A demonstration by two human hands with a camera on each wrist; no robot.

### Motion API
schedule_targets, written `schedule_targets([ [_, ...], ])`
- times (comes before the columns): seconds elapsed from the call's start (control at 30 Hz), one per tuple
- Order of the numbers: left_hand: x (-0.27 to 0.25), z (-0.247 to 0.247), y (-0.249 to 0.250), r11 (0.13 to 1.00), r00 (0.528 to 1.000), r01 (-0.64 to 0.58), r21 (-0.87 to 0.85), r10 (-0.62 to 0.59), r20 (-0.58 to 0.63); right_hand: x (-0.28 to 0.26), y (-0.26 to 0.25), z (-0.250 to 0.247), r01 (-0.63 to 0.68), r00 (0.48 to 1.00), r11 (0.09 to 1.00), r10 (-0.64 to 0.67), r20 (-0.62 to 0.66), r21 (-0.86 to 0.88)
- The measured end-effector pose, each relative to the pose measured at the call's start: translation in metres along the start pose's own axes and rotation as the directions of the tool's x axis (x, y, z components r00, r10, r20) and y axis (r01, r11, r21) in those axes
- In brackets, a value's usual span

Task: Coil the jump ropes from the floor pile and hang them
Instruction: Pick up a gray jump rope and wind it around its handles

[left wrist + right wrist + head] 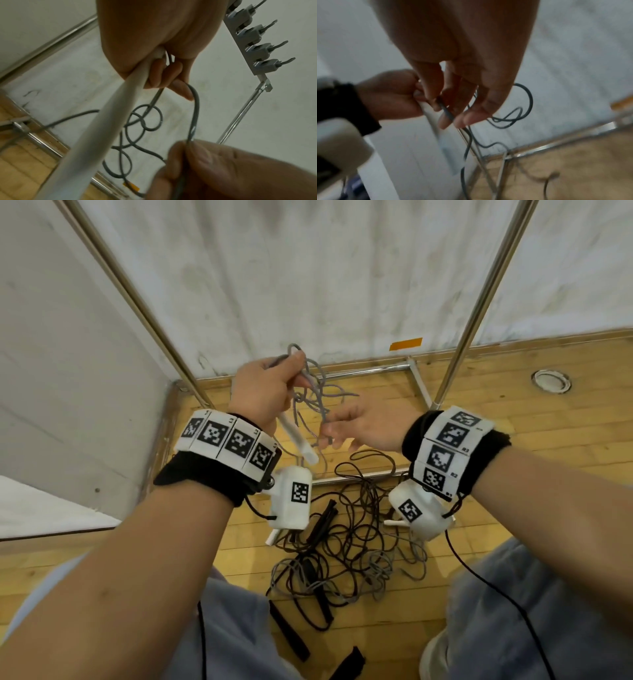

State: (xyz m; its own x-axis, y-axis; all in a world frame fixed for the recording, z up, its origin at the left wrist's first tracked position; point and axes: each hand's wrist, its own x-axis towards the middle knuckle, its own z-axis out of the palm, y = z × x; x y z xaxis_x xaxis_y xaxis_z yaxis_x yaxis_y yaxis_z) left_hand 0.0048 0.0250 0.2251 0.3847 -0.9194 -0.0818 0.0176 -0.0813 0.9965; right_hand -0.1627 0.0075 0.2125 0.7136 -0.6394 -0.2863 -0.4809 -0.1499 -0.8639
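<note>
My left hand (263, 392) grips the white handle (298, 438) of a grey jump rope, with loops of the grey cord (318, 392) bunched in the same fist. The handle (106, 129) runs down out of the fist (154, 54). My right hand (359, 426) pinches a strand of the grey cord (193, 119) between thumb and fingers (462, 111), just right of the left hand. Tangled loops hang between the two hands. On the floor below lies the pile of ropes (346, 556), dark brown and grey, with black handles (322, 522).
A chrome rack frame (479, 302) stands against the white wall, its base bars (363, 371) on the wooden floor. A row of grey hooks (254, 44) sits on the rack above. My knees in grey trousers (534, 604) flank the pile. A round floor fitting (550, 381) lies to the right.
</note>
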Motion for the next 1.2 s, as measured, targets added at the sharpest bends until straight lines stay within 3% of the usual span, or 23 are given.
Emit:
schedule_targets([
  [0.07,-0.002,-0.002,-0.001,0.997,0.999,0.003,0.075,-0.006,0.04,0.0,-0.007,-0.004,0.033,0.992,0.999,-0.036,-0.121,-0.033],
  [0.13,-0.008,-0.002,-0.004,0.975,0.989,0.004,0.223,-0.036,0.142,-0.001,-0.016,-0.013,0.095,0.964,0.976,-0.041,-0.263,0.197],
  [0.23,-0.02,0.003,-0.011,0.904,0.92,-0.041,0.425,-0.132,0.37,-0.003,-0.03,-0.024,0.246,0.909,0.815,-0.006,-0.416,0.525],
  [0.3,-0.026,0.009,-0.013,0.894,0.879,-0.091,0.44,-0.135,0.458,-0.008,-0.037,-0.029,0.264,0.893,0.733,0.061,-0.447,0.627],
  [0.37,-0.029,0.012,-0.017,0.857,0.867,-0.168,0.487,-0.106,0.486,-0.011,-0.044,-0.036,0.294,0.875,0.658,0.106,-0.472,0.693],
  [0.47,-0.032,0.012,-0.02,0.711,0.869,-0.233,0.664,-0.155,0.471,-0.016,-0.049,-0.057,0.432,0.806,0.465,0.186,-0.562,0.773],
  [0.53,-0.032,0.011,-0.02,0.743,0.89,-0.195,0.64,-0.14,0.434,-0.02,-0.049,-0.065,0.492,0.743,0.424,0.251,-0.621,0.76],
  [0.6,-0.027,0.011,-0.017,0.824,0.939,-0.148,0.547,-0.058,0.34,-0.022,-0.042,-0.063,0.457,0.734,0.468,0.282,-0.618,0.756],
  [0.63,-0.024,0.01,-0.014,0.861,0.959,-0.132,0.492,-0.015,0.283,-0.021,-0.038,-0.058,0.391,0.762,0.523,0.277,-0.585,0.757],
  [0.67,-0.022,0.01,-0.012,0.895,0.973,-0.117,0.429,0.018,0.228,-0.018,-0.032,-0.052,0.276,0.794,0.663,0.25,-0.554,0.696],
  [0.7,-0.02,0.01,-0.009,0.927,0.983,-0.098,0.363,0.034,0.18,-0.016,-0.028,-0.043,0.107,0.857,0.812,0.217,-0.468,0.574],
  [0.73,-0.018,0.01,-0.007,0.95,0.99,-0.072,0.303,0.031,0.139,-0.014,-0.025,-0.033,-0.055,0.921,0.904,0.209,-0.328,0.423],
  [0.77,-0.016,0.01,-0.006,0.966,0.994,-0.046,0.253,0.019,0.109,-0.012,-0.023,-0.024,-0.153,0.941,0.944,0.23,-0.25,0.292],
  [0.8,-0.015,0.011,-0.004,0.976,0.996,-0.022,0.216,0.004,0.087,-0.009,-0.018,-0.016,-0.176,0.953,0.947,0.232,-0.196,0.267],
  [0.87,-0.013,0.012,0.001,0.987,0.999,0.012,0.16,-0.021,0.05,-0.008,-0.014,-0.002,-0.08,0.974,0.92,0.155,-0.166,0.384],
  [0.97,-0.011,0.011,0.007,0.997,0.997,0.058,0.046,-0.06,0.038,-0.003,-0.007,0.009,0.03,0.918,0.944,0.104,-0.384,0.328],
  [1.07,-0.012,0.011,0.01,0.994,0.993,0.107,-0.017,-0.106,0.059,0.004,-0.002,0.006,0.072,0.774,0.975,0.079,-0.628,0.212],
  [1.13,-0.013,0.012,0.011,0.994,0.993,0.104,0.034,-0.106,0.048,0.008,-0.003,0.0,0.089,0.707,0.966,0.109,-0.698,0.242],
  [1.2,-0.014,0.014,0.01,0.993,0.993,0.098,0.068,-0.102,0.054,0.009,-0.004,-0.004,0.096,0.722,0.949,0.141,-0.678,0.299],
])
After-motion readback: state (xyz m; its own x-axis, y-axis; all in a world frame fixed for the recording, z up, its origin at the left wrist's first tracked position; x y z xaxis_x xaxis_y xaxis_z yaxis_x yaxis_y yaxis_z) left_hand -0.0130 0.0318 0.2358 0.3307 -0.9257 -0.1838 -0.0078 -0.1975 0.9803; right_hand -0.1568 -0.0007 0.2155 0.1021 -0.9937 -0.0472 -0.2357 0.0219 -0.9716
